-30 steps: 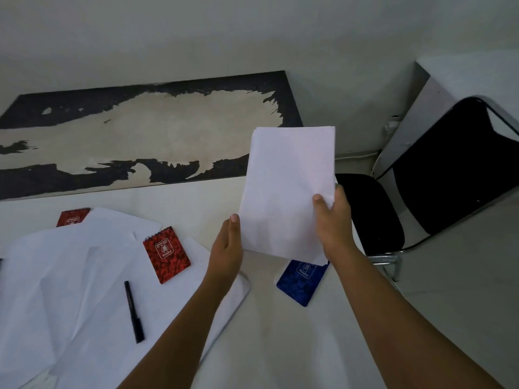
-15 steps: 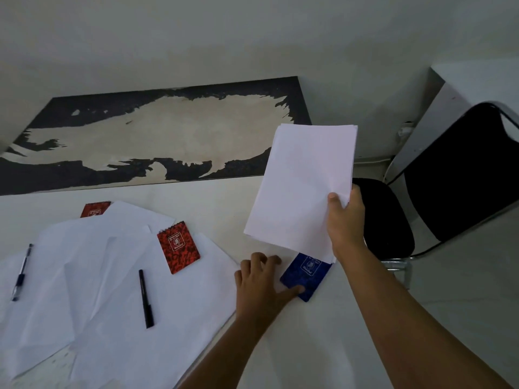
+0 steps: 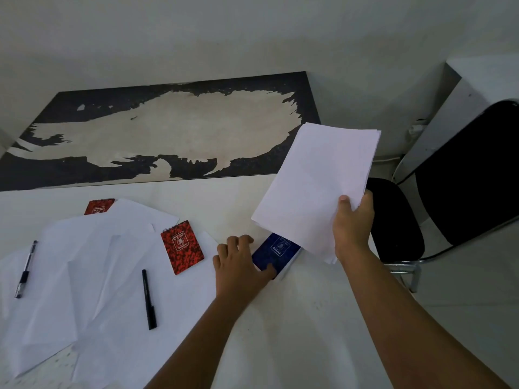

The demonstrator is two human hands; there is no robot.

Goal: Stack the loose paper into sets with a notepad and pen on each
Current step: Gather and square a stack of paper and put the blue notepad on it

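Observation:
My right hand holds a stack of white paper tilted above the table's right side. Under its lower edge lies a blue notepad; my left hand rests on the notepad's left edge, thumb on its cover and fingers curled. Loose white sheets spread over the table's left half. On them lie a red notepad, a black pen and a second pen. Another red notepad peeks from under the sheets at the back.
The white table ends at the right beside a black chair. A worn dark board lies behind the table against the wall.
My left hand let go of the paper stack, dropped to the table and settled on the blue notepad. My right hand kept the stack raised, shifting it slightly right.

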